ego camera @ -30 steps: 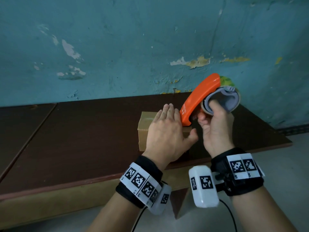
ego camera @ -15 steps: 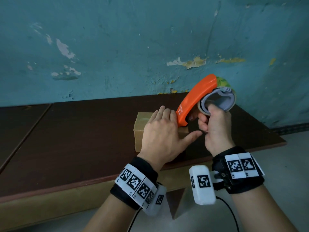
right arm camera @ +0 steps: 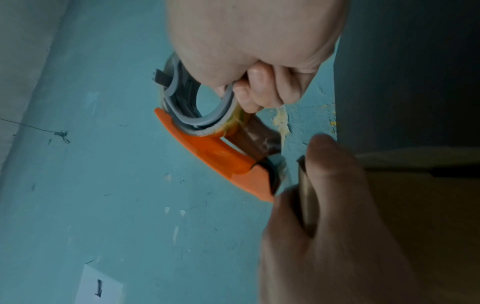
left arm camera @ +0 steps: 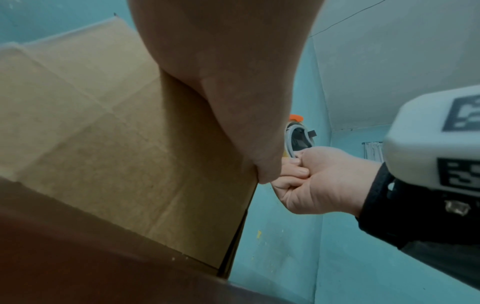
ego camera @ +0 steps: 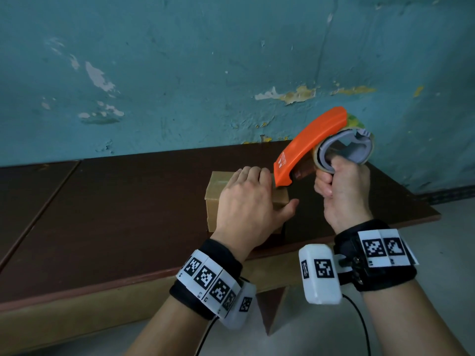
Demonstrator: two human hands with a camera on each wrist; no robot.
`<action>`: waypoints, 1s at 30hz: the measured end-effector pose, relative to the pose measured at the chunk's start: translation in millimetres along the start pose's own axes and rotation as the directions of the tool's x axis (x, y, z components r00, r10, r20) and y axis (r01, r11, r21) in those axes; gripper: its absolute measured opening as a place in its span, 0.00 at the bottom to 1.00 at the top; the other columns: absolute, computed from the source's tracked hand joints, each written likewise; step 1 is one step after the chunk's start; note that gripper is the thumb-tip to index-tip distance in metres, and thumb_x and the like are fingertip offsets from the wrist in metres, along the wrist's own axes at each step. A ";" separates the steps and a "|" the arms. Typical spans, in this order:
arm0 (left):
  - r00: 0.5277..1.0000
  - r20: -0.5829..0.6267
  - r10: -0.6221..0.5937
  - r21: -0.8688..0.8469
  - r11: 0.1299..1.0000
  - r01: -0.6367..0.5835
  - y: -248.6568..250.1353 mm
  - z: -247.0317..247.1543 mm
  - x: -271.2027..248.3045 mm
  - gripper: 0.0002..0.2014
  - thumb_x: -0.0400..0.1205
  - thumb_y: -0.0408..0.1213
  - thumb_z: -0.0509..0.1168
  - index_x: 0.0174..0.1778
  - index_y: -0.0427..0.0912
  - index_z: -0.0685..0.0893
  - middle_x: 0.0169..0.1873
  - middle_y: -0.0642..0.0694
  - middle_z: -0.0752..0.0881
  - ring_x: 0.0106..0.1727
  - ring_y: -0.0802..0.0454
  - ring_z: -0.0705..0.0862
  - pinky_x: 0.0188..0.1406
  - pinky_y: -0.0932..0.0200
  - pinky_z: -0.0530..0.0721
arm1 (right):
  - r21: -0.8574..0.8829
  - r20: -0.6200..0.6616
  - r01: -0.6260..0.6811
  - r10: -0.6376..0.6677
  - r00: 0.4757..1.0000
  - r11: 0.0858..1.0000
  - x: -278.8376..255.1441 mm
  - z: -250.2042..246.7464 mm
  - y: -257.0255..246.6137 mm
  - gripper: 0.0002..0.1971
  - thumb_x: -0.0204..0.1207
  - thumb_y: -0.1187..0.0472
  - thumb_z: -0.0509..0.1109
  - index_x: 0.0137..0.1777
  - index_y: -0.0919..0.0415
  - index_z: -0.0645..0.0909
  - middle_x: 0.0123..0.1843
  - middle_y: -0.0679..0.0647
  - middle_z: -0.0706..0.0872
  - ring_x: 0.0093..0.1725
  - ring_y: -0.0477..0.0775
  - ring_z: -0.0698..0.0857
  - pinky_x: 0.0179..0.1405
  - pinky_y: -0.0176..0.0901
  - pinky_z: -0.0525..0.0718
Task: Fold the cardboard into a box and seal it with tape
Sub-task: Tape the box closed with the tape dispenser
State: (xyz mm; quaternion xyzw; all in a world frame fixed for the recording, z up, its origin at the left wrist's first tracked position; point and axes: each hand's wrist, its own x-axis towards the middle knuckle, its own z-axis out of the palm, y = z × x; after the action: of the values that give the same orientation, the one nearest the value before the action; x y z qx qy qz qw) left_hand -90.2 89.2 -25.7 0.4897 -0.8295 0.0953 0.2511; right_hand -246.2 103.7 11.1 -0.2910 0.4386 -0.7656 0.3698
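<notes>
Against the peeling teal wall [ego camera: 180,73], a dark brown table [ego camera: 115,214] is carrying the folded cardboard box [ego camera: 214,201] near its front edge. Flat on the box's top, the left hand [ego camera: 246,209] is pressing down, fingers straight, thumb spread right. At the right, the right hand [ego camera: 341,196] is clenching the orange tape dispenser [ego camera: 305,147], its cutter end meeting the box's far right top edge. Sealing appears to be underway; the next move likely calls for tearing the tape and smoothing it. Compared with a second earlier, the dispenser is sitting tilted further from the left fingers.
</notes>
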 end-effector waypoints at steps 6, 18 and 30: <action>1.000 0.020 -0.005 0.011 1.000 0.004 1.6 -2.3 1.6 0.34 0.80 0.71 0.54 0.61 0.44 0.84 0.55 0.45 0.89 0.62 0.46 0.86 0.71 0.51 0.80 | -0.042 -0.002 0.011 -0.011 1.000 0.999 -0.9 -6.5 -2.0 0.15 0.81 0.72 0.60 0.34 0.58 0.75 0.26 0.49 0.71 0.21 0.44 0.67 0.18 0.37 0.57; 0.999 0.049 -0.017 0.029 0.999 0.016 4.5 -5.2 0.6 0.39 0.80 0.70 0.52 0.67 0.39 0.85 0.59 0.41 0.89 0.66 0.43 0.86 0.75 0.48 0.78 | -0.128 -0.068 0.157 -0.167 0.984 0.979 9.2 -25.6 -13.5 0.15 0.72 0.72 0.64 0.27 0.55 0.73 0.19 0.45 0.71 0.17 0.43 0.67 0.16 0.35 0.58; 0.997 0.066 -0.035 0.019 0.999 0.034 4.0 -5.3 1.3 0.40 0.80 0.70 0.55 0.71 0.39 0.84 0.64 0.42 0.89 0.70 0.43 0.84 0.79 0.48 0.76 | -0.378 0.001 0.255 -0.275 0.961 0.890 13.5 -32.3 -9.6 0.15 0.75 0.71 0.69 0.30 0.53 0.80 0.20 0.40 0.81 0.21 0.39 0.78 0.22 0.33 0.72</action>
State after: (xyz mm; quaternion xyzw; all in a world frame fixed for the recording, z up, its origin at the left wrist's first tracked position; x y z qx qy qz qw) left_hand -92.4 92.3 -20.2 0.5090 -0.8280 0.0821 0.2206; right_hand -281.6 110.6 6.8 -0.3931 0.5424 -0.7183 0.1879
